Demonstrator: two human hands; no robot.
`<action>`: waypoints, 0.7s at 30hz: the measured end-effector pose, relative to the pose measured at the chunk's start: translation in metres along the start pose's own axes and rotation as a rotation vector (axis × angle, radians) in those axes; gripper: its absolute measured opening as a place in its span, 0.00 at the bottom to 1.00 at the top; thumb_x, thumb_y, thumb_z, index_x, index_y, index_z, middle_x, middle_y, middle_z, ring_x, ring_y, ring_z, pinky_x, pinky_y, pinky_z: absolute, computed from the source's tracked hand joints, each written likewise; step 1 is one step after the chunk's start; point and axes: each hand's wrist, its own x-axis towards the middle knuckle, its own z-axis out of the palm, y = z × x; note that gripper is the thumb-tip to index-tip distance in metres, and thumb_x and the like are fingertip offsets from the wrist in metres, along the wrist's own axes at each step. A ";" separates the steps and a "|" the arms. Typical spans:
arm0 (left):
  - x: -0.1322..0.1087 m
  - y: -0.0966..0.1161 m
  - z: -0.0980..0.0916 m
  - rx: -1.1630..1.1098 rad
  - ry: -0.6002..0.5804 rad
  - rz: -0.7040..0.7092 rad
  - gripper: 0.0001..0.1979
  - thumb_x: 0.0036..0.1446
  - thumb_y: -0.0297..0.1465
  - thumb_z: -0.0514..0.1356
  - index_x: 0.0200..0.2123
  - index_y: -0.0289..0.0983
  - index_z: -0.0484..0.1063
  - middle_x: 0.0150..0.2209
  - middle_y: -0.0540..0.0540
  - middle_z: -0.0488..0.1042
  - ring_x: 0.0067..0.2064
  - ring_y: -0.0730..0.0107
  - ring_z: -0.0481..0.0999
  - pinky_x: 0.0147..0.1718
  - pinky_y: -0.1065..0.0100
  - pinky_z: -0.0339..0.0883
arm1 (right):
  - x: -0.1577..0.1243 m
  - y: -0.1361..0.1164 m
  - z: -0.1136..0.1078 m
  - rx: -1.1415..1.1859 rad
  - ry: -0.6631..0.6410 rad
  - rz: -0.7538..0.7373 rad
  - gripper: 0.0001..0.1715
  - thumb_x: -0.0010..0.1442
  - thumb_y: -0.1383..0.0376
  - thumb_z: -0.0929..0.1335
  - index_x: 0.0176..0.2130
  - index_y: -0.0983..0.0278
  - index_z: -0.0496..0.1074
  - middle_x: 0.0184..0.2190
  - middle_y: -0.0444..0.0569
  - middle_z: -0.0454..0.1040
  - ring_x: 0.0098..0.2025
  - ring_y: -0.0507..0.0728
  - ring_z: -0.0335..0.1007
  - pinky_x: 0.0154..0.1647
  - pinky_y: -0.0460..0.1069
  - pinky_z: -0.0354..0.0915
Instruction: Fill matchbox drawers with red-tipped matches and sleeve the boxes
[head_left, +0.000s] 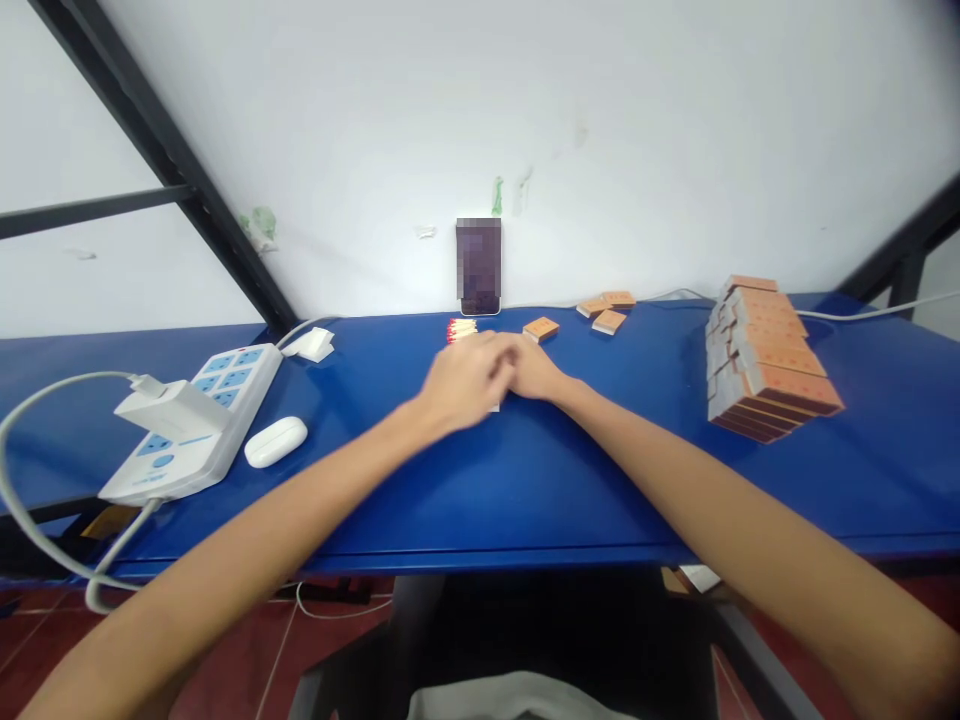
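Note:
My left hand [466,382] and my right hand [534,368] meet over the middle of the blue table. The left fingers are curled and slightly blurred, overlapping the right ones. Both hands look closed, but what lies between them is hidden. A small white edge [495,407] shows just below the left hand; its kind cannot be made out. Right behind the left hand lies a bunch of red-headed matches [460,330]. An orange matchbox [541,328] rests just beyond the right hand.
Several stacked matchboxes [769,360] stand at the right, with three loose matchboxes [609,321] near the wall. A phone [478,265] leans upright against the wall. To the left are a power strip [247,385] with a plugged-in charger, a white case [276,441] and crumpled paper [311,345].

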 end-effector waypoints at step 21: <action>-0.030 -0.086 -0.012 0.180 -0.198 -0.285 0.20 0.64 0.32 0.49 0.55 0.39 0.73 0.39 0.45 0.78 0.39 0.60 0.77 0.39 0.63 0.67 | -0.001 -0.004 -0.002 -0.079 -0.053 0.048 0.24 0.66 0.70 0.61 0.54 0.61 0.79 0.41 0.52 0.76 0.44 0.58 0.71 0.49 0.51 0.62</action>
